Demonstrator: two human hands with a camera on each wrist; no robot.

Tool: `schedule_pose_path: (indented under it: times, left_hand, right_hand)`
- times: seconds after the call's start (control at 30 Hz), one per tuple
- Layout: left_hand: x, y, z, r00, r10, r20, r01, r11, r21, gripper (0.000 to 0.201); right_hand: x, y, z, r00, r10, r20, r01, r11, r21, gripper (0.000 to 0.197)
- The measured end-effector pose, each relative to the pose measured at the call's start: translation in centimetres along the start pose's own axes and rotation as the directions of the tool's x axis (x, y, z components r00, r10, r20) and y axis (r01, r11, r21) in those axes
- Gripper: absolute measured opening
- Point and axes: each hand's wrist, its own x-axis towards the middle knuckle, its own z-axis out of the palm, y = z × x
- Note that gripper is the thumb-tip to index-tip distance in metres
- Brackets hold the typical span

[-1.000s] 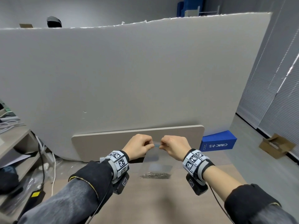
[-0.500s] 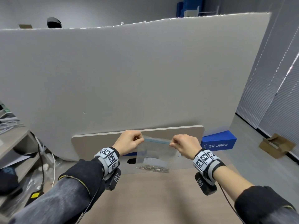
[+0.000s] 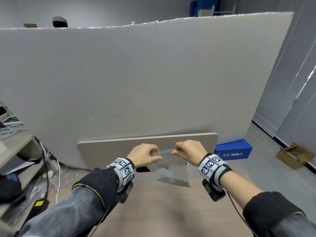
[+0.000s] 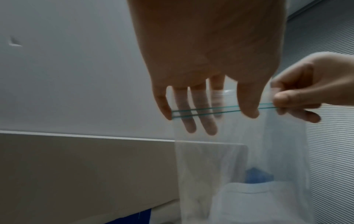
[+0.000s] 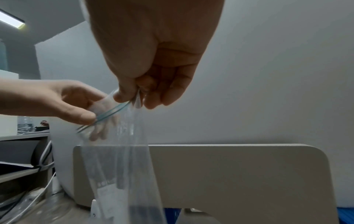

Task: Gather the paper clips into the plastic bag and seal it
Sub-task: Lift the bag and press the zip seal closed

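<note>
Clear plastic, that is what both hands have hold of: a see-through zip bag (image 3: 171,168) with a teal sealing strip (image 3: 165,152) along its top, hanging in the air above the near edge of the wood-grain table (image 3: 162,211). Left hand (image 3: 144,155) is on the bag's left upper corner, thumb in front of the teal strip and fingers spread behind the plastic, pinching the strip between them. Right hand (image 3: 189,152) has the bag's right upper corner nipped between thumb and curled forefinger, right on the strip's end. The strip runs taut from one hand across to the other, and in the left wrist view (image 4: 220,109) it reads as two thin parallel teal lines. Down at the bag's bottom sits a dark, glinting heap of metal paper clips (image 3: 173,180), bunched toward the bag's right lower corner. Behind the bag stands a beige board with rounded corners (image 3: 111,151), and behind that a large pale foam panel (image 3: 145,74). Right of the bag, past the right wrist, a blue cardboard box (image 3: 234,150) lies on the floor.
</note>
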Motion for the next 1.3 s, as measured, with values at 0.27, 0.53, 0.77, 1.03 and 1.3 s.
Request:
schedule_pose_path:
  times: [0.27,0.53,0.77,1.03,1.3]
  left_hand:
    - [0.8,1.7,1.6,0.982,0.190,-0.009,-0.189,0.979,0.071,0.029]
    - [0.0,-0.1,0.2,0.972,0.198,-0.127,-0.183,0.976,0.118,0.025]
    - [-0.2,-1.5,1.3,0.991,0.100,-0.089,-0.094,0.993,0.071,0.026]
    - [0.7,1.2,6.0,0.996,0.062,0.065,-0.060,0.998,-0.028,0.023]
    - [2.0,6.9,11.8,0.933,0.088,0.348,-0.038,0.989,-0.146,0.017]
  right_hand:
    - [0.4,-0.7,0.0,0.979,-0.200,0.030,0.201,0.939,-0.279,0.034]
    - [-1.1,1.1,0.9,0.996,-0.080,-0.048,0.074,0.991,-0.112,0.032]
    - [-2.6,3.8,2.4,1.000,0.028,-0.010,-0.028,0.999,-0.023,0.034]
    - [-5.2,8.3,3.2,0.967,0.209,0.146,-0.208,0.978,-0.018,0.019]
    - [-10.4,13.9,4.2,0.809,0.297,0.507,-0.361,0.932,0.030,0.015]
